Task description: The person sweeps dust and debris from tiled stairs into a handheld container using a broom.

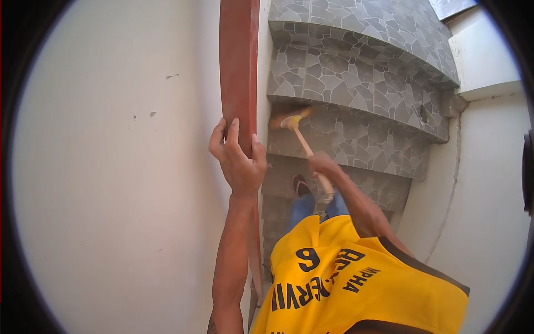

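My left hand (243, 164) is closed over a flat, dark red handrail (238, 67), thumb on one side and fingers on the other. In my right hand (324, 166) is the pale handle of a broom (302, 140), which slants up and to the left. The broom's yellowish head and brown bristles, blurred, rest by a stair step (350, 125), in the corner near the wall under the rail. Part of the bristles is too smeared to make out.
Grey stone-patterned stairs (339, 69) climb ahead of me. A cream wall (128, 183) runs along the left beyond the rail, and a white wall (475, 167) borders the right. My sandalled foot (301, 185) stands on a lower step.
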`<state>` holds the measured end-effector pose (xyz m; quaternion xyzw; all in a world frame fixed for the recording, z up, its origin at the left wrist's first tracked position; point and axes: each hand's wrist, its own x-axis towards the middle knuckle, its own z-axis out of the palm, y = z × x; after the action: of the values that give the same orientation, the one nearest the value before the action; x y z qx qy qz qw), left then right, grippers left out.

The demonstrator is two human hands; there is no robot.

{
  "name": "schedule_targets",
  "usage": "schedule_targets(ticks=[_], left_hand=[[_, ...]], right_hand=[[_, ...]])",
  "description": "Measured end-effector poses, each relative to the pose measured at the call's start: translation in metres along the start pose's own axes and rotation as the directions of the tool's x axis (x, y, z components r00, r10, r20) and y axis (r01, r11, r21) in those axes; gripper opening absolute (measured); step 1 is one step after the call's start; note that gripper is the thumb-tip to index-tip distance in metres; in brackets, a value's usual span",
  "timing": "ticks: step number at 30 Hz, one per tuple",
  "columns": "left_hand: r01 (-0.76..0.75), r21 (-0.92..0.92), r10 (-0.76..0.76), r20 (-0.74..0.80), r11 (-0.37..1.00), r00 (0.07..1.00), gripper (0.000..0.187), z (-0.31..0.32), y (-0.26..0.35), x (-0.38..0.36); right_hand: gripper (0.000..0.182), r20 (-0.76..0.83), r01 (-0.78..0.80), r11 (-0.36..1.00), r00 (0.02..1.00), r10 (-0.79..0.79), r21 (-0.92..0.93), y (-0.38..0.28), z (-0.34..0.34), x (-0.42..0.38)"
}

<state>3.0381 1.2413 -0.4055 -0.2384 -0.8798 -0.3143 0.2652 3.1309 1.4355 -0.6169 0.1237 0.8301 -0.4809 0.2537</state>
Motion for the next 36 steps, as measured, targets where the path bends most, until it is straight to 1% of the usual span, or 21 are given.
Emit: schedule_targets(ticks=[1,4,5,6,7,9,10,11,13,16,17,18,19,20,22,25,28,31,32,34,36], left_hand=[[-0.003,0.002,0.003,-0.014,1.0,1.0,0.049,-0.001,0.001,0.001],[-0.005,0.01,0.005,-0.015,1.0,1.0,0.049,-0.001,0.004,-0.001],[-0.004,0.02,0.004,-0.005,1.0,1.0,0.049,-0.001,0.003,-0.001],[-0.009,0.03,0.009,0.001,1.0,1.0,0.049,-0.001,0.002,0.001],[-0.009,0.016,0.009,0.006,1.0,1.0,0.049,0.0,0.002,0.002],[-0.013,-0.01,0.013,0.018,1.0,1.0,0.049,0.0,0.0,0.002],[-0.013,0.014,0.013,0.027,1.0,1.0,0.049,-0.003,0.001,-0.001],[-0.014,0.034,0.013,0.023,0.999,1.0,0.049,-0.004,0.003,-0.001],[-0.009,0.051,0.009,0.001,0.999,1.0,0.049,-0.004,0.004,0.004],[-0.008,0.04,0.009,-0.003,0.999,1.0,0.049,-0.005,0.009,0.002],[-0.015,0.038,0.016,-0.006,0.999,1.0,0.049,-0.005,0.008,0.003],[-0.023,0.037,0.024,-0.011,0.999,1.0,0.049,-0.005,0.007,0.004],[-0.026,0.038,0.027,-0.006,0.999,1.0,0.049,-0.005,0.009,0.005],[-0.035,0.043,0.035,-0.002,0.998,0.999,0.049,-0.006,0.009,0.008],[-0.032,0.044,0.031,0.021,0.998,0.999,0.049,-0.01,0.007,0.003],[-0.014,0.005,0.015,-0.012,1.0,1.0,0.049,-0.006,0.006,0.004],[0.008,-0.055,-0.009,-0.024,0.998,1.0,0.048,-0.004,0.008,0.002],[0.004,-0.053,-0.006,-0.02,0.999,1.0,0.048,-0.003,0.004,0.001],[0.003,-0.054,-0.004,-0.02,0.999,1.0,0.048,-0.002,0.004,0.001],[-0.01,-0.048,0.01,-0.012,0.999,1.0,0.048,-0.002,0.0,0.002],[-0.016,-0.046,0.016,-0.018,0.999,1.0,0.049,-0.003,0.002,0.003]], right_hand=[[0.025,0.136,-0.476,0.709,0.866,0.482,0.52,-0.018,-0.019,-0.022],[0.031,0.064,-0.372,0.577,0.874,0.482,0.728,-0.025,-0.012,-0.034],[0.023,0.059,-0.306,0.441,0.869,0.491,0.844,-0.032,0.004,-0.019],[0.021,-0.314,0.181,0.915,0.947,-0.064,0.36,0.001,0.03,0.012],[0.019,-0.24,0.6,0.726,0.69,-0.682,-0.337,0.035,0.058,0.041],[0.018,-0.093,0.335,0.941,0.936,-0.339,-0.054,0.033,0.076,0.055],[0.016,-0.024,0.129,0.985,0.992,-0.127,0.111,0.034,0.074,0.049],[0.014,0.048,-0.101,0.964,0.995,0.092,0.247,0.034,0.072,0.041],[0.013,0.195,-0.526,0.668,0.839,0.508,0.526,0.012,0.003,-0.008],[0.023,0.105,-0.371,0.497,0.869,0.483,0.784,0.001,0.012,-0.027],[0.025,-0.077,-0.081,0.751,0.982,0.173,0.656,0.034,0.042,-0.004],[0.028,-0.248,0.263,0.847,0.955,-0.161,0.463,0.069,0.072,0.019],[0.028,-0.141,-0.047,0.793,0.976,0.166,0.607,0.021,0.075,0.02],[0.027,0.013,-0.333,0.628,0.889,0.458,0.703,-0.011,0.075,0.022],[0.026,-0.033,-0.085,0.832,0.992,0.123,0.548,0.046,0.073,0.016],[0.023,0.181,-0.519,0.698,0.846,0.501,0.493,0.008,-0.032,-0.026],[0.02,0.107,-0.462,0.6,0.841,0.531,0.653,-0.013,-0.035,-0.044],[0.019,0.015,-0.086,0.31,0.975,0.224,0.947,0.011,0.049,0.013],[0.019,0.032,-0.138,0.566,0.981,0.192,0.813,0.016,0.075,0.027],[0.02,0.1,-0.217,0.775,0.976,0.196,0.594,0.011,0.096,0.026],[0.021,0.171,-0.313,0.785,0.95,0.263,0.534,0.017,0.09,0.006]])
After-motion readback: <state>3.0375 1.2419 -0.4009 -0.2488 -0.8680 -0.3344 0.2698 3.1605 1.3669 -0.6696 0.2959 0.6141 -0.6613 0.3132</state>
